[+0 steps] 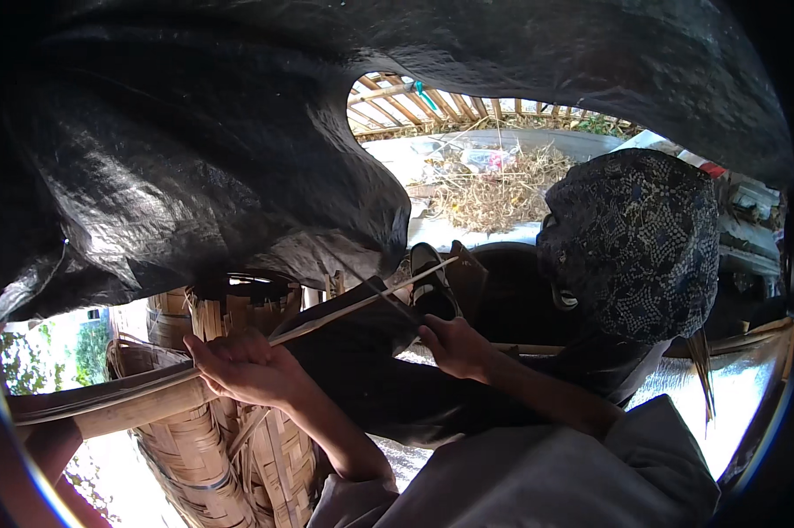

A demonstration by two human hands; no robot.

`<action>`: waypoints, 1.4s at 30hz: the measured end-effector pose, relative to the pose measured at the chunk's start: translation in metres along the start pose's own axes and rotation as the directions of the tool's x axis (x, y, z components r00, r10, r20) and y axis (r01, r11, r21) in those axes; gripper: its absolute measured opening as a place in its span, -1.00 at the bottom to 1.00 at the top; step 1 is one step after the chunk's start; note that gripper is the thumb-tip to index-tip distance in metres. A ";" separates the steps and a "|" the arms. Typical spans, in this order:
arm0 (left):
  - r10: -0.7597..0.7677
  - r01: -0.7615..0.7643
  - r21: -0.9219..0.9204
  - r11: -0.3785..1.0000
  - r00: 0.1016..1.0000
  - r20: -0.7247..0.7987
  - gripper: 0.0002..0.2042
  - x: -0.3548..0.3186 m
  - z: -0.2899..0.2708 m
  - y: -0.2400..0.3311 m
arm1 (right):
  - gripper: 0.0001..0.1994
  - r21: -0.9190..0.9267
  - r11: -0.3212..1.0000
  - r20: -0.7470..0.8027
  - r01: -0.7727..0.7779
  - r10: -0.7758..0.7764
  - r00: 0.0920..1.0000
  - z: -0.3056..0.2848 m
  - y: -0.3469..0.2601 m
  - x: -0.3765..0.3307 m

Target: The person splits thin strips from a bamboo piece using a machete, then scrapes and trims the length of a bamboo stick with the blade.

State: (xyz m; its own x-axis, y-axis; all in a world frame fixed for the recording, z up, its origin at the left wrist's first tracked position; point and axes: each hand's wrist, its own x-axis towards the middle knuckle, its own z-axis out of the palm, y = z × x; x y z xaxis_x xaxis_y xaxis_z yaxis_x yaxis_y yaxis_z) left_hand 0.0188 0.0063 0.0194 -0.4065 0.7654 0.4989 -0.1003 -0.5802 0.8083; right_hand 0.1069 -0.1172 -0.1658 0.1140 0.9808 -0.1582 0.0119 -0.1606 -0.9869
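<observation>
A long pale bamboo strip [362, 306] runs from the left across the middle of the head view, tilted up to the right. My left hand [247, 368] is closed round it, fingers pointing left. In front of the left hand lies a thicker split bamboo length [142, 407]. My right hand [457, 348] is closed on a knife, whose handle is hidden in the fist. The thin dark knife blade [395, 301] points up and left and crosses the strip. Whether the edge cuts into it, I cannot tell.
Woven bamboo baskets [194, 449] stand at lower left. A person in a patterned headscarf [634, 242] sits close at right, near a dark shoe [434, 280]. Black sheeting [212, 158] hangs low overhead. Beyond are dry straw [502, 185] and a slatted fence [406, 101].
</observation>
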 end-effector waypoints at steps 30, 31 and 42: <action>0.000 0.002 0.043 0.999 0.998 -0.064 -0.55 0.002 0.001 0.002 | -0.67 -0.063 0.995 -0.007 -0.084 0.084 0.996 0.001 -0.008 0.025; 0.004 -0.001 0.052 0.999 0.998 -0.060 -0.55 0.002 0.000 0.002 | -0.66 -0.057 0.991 -0.028 -0.118 0.116 0.993 -0.004 0.016 0.024; 0.022 -0.018 0.046 0.999 0.997 -0.076 -0.55 0.001 0.000 -0.003 | -0.62 0.212 0.958 -0.045 -0.195 0.209 0.977 -0.001 0.039 0.022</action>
State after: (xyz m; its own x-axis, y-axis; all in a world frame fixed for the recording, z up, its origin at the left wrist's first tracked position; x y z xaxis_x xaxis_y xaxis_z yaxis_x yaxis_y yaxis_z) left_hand 0.0191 0.0085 0.0173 -0.4765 0.7291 0.4913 -0.0505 -0.5806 0.8126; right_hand 0.1106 -0.1022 -0.2074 0.1581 0.9197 -0.3594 -0.2216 -0.3216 -0.9206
